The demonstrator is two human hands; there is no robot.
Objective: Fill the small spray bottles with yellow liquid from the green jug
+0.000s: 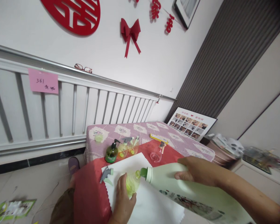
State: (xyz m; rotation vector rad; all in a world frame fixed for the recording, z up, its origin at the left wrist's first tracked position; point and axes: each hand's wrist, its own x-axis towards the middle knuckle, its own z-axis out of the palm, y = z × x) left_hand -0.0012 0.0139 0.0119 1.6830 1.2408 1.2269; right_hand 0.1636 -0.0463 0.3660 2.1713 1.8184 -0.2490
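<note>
My left hand (pixel 124 199) is closed round a small see-through spray bottle (pixel 132 184), which has no head on and shows yellow-green inside. Tilted towards it is a large pale green detergent bottle (pixel 169 179), with my right hand (pixel 193 171) closed on its upper side. The green spout (pixel 143 172) of the large bottle meets the small bottle's neck; whether liquid is flowing I cannot tell. Both are over a white mat (pixel 144 205). On the mat's left edge lies a grey and green trigger spray head (pixel 106 175).
Behind the mat stand a dark green pump bottle (pixel 111 153), two clear spray bottles (pixel 122 150) and a pinkish spray bottle (pixel 156 155). A yellow box (pixel 158 138) and a pale green cap (pixel 99 138) lie on the patterned tablecloth (pixel 140 128). A white radiator (pixel 81 109) lines the wall.
</note>
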